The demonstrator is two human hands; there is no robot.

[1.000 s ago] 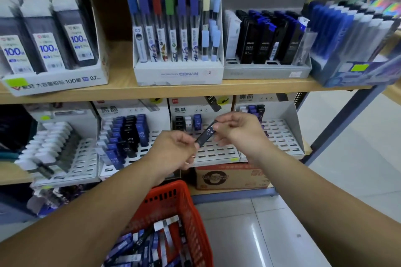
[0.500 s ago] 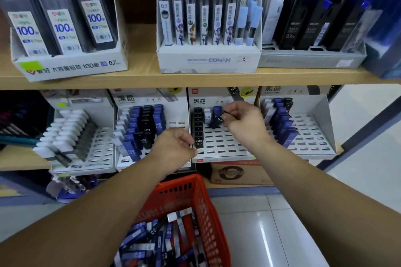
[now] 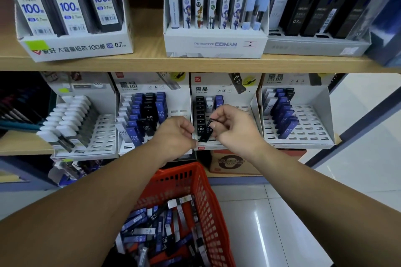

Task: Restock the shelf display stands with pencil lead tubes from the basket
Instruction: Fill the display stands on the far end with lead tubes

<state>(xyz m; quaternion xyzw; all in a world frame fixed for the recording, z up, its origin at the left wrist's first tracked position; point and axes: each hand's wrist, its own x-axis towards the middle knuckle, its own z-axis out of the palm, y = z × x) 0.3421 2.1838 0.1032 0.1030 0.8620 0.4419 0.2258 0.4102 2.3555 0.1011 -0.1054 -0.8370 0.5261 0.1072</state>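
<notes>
Head cam: R hand (image 3: pixel 235 131) pinches a black 0.7 tube (image 3: pixel 207 133) near its top, over the front-left corner of the 3rd stand (image 3: pixel 225 85), just beside its black row (image 3: pixel 200 112). L hand (image 3: pixel 176 136) is curled at the tube's foot; can't tell if it grips. Step: slotting. Next, probably: seat it upright in a free slot, then return to the basket (image 3: pixel 209 193).

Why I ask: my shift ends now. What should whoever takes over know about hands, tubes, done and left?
Right hand: pinches a black 0.7 tube, tilted, over the front slots of the third stand from the left, beside its black column.
Left hand: curled close by the tube's lower end; grip unclear.
Done: stands partly filled.
Left: seat this tube, then empty the red basket, which holds many tubes.
</notes>
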